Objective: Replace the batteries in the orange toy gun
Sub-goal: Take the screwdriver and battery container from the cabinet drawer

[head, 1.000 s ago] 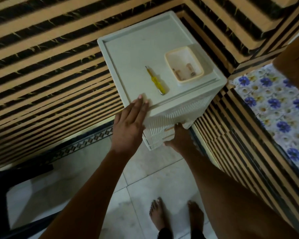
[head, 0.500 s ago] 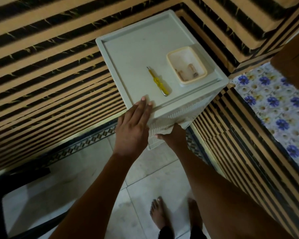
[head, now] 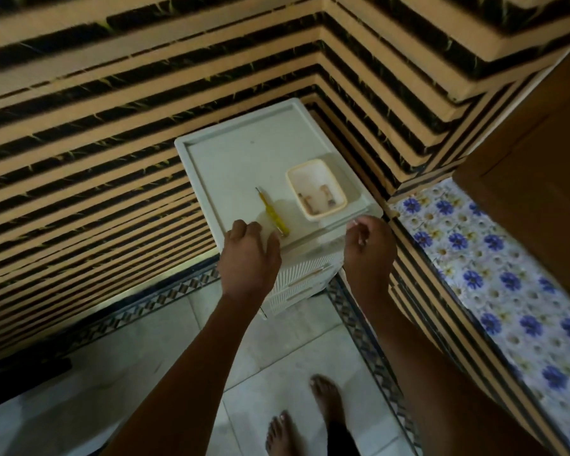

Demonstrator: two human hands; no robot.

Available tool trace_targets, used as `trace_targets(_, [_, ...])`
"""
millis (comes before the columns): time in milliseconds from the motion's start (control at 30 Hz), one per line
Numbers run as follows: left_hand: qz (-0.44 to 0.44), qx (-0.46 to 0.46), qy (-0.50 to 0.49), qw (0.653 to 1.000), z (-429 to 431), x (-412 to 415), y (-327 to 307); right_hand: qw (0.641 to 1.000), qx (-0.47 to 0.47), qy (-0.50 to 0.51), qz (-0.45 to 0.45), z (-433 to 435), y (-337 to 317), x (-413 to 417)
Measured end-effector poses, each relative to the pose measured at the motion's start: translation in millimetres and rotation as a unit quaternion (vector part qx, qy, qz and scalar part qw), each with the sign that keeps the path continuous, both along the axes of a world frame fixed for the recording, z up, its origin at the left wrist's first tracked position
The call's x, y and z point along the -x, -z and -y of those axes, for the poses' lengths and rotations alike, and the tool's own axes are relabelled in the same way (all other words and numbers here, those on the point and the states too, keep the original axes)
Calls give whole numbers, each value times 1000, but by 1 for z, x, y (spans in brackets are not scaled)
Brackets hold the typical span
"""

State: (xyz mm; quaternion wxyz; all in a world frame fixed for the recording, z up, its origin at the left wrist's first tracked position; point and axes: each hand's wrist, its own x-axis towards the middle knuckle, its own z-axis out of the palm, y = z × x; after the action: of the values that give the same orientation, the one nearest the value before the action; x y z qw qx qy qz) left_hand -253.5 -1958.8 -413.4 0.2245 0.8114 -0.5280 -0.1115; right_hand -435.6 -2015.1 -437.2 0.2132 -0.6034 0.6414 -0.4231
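Left hand (head: 249, 250), right hand (head: 369, 246) loosely curled over drawer unit (head: 244, 159); screwdriver (head: 272, 210), tray (head: 313, 177) on top

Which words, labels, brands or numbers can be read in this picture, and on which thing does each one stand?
No text can be read anywhere.
On the batteries in the small tray, any print is too blurred to read.
On the yellow screwdriver and the white drawer unit, no marking shows.

Two small batteries (head: 308, 203) lying inside shallow tray (head: 310, 164)
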Motion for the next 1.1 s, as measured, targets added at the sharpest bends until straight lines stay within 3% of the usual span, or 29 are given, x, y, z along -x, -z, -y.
trace_targets(100, [-56,-34,-52,996,27,8,-8,1000,-6,-28,-7,29,-12,-6])
trace_targets(300, [-89,-101,-143,981,63,16,-14,984,-146,-71,-77,76,-14,-19])
trace_targets(533, [-167,-108,-206,958,70,9,-21,973,-214,-87,-22,86,-28,-16])
trace_targets(667, [-242,-72,-192,948,58,6,-22,966,-237,-99,14,80,-38,-15])
trace_targets(833, [-348,24,-230,909,13,9,-48,955,-255,-138,67,51,-62,-19])
trace_targets(1100, [-376,90,-309,869,-110,15,-109,894,-313,-263,181,-40,-100,-33])
